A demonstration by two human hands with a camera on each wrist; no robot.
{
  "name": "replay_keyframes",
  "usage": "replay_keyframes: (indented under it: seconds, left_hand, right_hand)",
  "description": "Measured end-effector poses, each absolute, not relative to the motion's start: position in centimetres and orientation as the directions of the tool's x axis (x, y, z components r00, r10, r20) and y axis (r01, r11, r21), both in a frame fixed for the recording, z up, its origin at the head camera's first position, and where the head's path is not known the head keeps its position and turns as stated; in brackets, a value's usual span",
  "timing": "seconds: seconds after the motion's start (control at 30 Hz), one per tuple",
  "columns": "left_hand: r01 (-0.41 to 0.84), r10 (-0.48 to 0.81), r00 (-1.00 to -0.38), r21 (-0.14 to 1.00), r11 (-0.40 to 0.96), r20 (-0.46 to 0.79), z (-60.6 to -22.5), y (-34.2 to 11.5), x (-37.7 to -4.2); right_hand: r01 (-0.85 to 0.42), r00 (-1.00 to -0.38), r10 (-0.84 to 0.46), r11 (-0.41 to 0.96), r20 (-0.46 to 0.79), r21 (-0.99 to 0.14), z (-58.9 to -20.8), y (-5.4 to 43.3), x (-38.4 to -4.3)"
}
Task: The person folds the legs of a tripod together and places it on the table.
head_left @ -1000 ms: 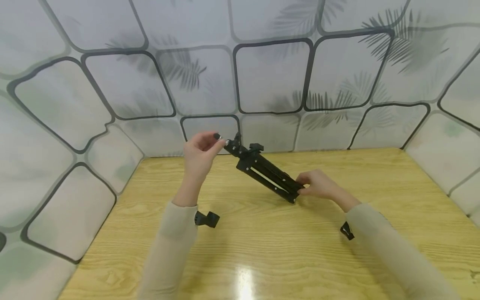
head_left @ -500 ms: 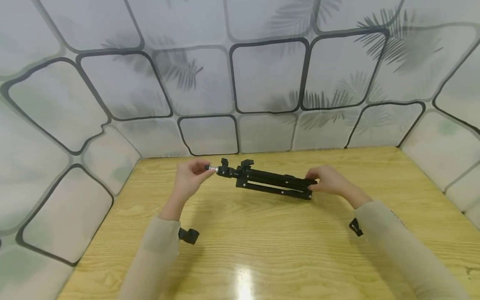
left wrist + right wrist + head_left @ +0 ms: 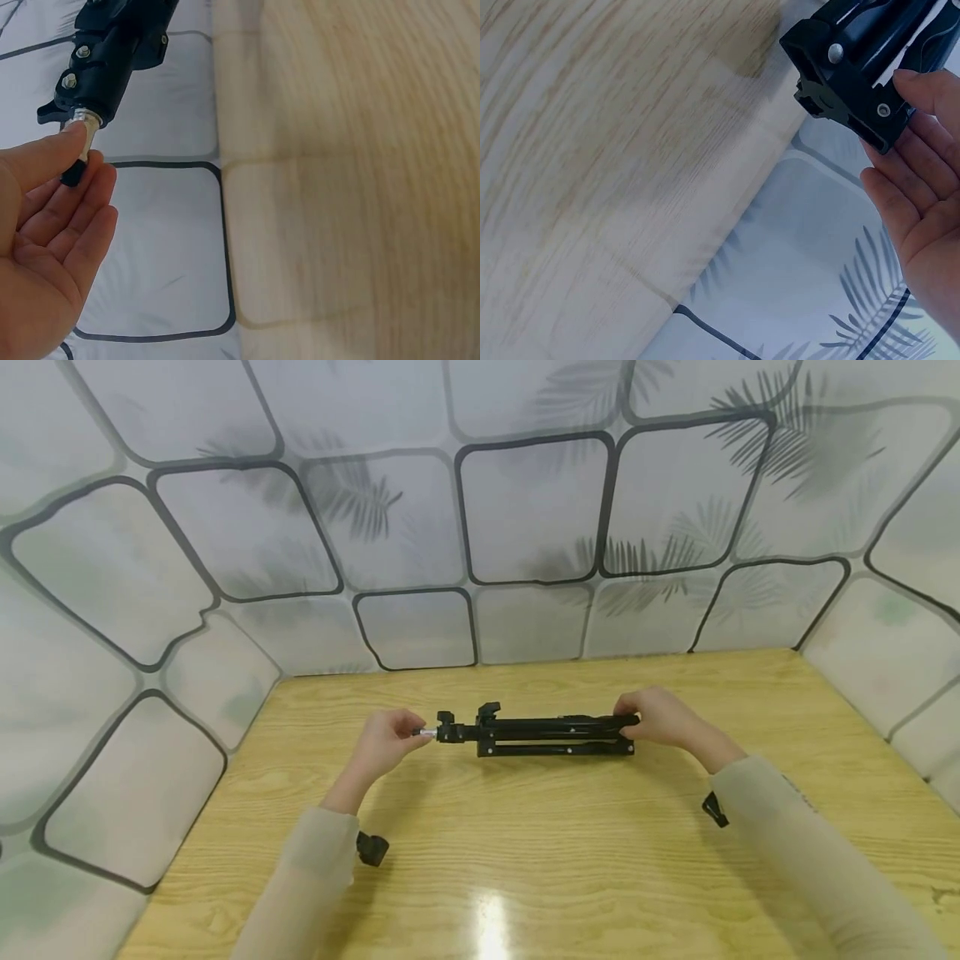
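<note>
A folded black tripod stand lies level across the middle of the head view, its clamp knobs pointing up. My left hand pinches the silver metal tip at its left end. In the left wrist view that tip has a black end and sits between the thumb and fingers. At the other end, my right hand grips the gathered legs from behind. The right wrist view shows the thumb on a leg and the fingers under the black end bracket.
Under the stand is a pale wood-grain table. A patterned cloth wall rises along its back edge and both sides. Black wrist mounts stick out from the sleeves.
The stand has swung from a slant, left end raised, to level. My left hand has come down and a little left with the tip; my right hand has shifted slightly right and up.
</note>
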State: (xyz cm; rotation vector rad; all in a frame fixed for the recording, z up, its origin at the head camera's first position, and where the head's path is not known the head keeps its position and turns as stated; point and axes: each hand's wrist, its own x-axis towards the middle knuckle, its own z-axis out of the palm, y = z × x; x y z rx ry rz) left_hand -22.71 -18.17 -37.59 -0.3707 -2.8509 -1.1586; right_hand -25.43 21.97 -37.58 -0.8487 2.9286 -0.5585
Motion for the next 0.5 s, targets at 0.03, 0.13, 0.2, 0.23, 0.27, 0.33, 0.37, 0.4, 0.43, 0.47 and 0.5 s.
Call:
replay_keyframes:
  seconds: [0.03, 0.13, 0.2, 0.23, 0.27, 0.33, 0.37, 0.4, 0.43, 0.47, 0.5]
  left_hand:
    - [0.235, 0.209, -0.970, 0.670, 0.704, 0.121, -37.7, -18.2, -22.7]
    - [0.219, 0.217, -0.972, 0.651, 0.727, 0.084, -38.1, -18.1, -22.8]
    - [0.213, 0.223, -0.973, 0.637, 0.741, 0.065, -38.4, -18.0, -22.8]
    - [0.219, 0.231, -0.971, 0.628, 0.747, 0.063, -38.6, -18.0, -22.9]
    - [0.229, 0.243, -0.968, 0.617, 0.753, 0.063, -38.7, -18.0, -22.9]
    - [0.243, 0.259, -0.964, 0.597, 0.764, 0.061, -39.1, -17.9, -23.1]
    - [0.253, 0.268, -0.961, 0.588, 0.768, 0.063, -39.2, -18.0, -23.1]
    - [0.262, 0.278, -0.959, 0.581, 0.770, 0.064, -39.4, -17.9, -23.2]
    - [0.269, 0.285, -0.956, 0.576, 0.772, 0.064, -39.5, -17.9, -23.2]
    - [0.268, 0.287, -0.956, 0.576, 0.772, 0.061, -39.6, -17.9, -23.3]
    - [0.265, 0.286, -0.957, 0.578, 0.772, 0.057, -39.7, -17.8, -23.3]
  right_hand:
    - [-0.508, -0.850, -0.523, 0.787, 0.056, -0.350, -37.6, 22.0, -25.4]
    - [-0.505, -0.852, -0.521, 0.793, 0.050, -0.340, -37.6, 22.0, -25.5]
    - [-0.508, -0.850, -0.524, 0.793, 0.049, -0.336, -37.7, 22.1, -25.6]
    - [-0.511, -0.849, -0.527, 0.792, 0.049, -0.334, -37.7, 22.1, -25.6]
    - [-0.513, -0.847, -0.528, 0.792, 0.050, -0.331, -37.7, 22.1, -25.6]
    - [-0.516, -0.846, -0.530, 0.792, 0.053, -0.325, -37.6, 22.1, -25.5]
    - [-0.517, -0.846, -0.530, 0.793, 0.053, -0.323, -37.6, 22.1, -25.5]
    - [-0.517, -0.846, -0.530, 0.793, 0.053, -0.321, -37.6, 22.1, -25.5]
    - [-0.517, -0.846, -0.530, 0.794, 0.052, -0.320, -37.6, 22.1, -25.4]
    - [-0.517, -0.846, -0.530, 0.794, 0.052, -0.320, -37.6, 22.1, -25.4]
    - [-0.518, -0.846, -0.531, 0.794, 0.053, -0.318, -37.7, 22.0, -25.4]
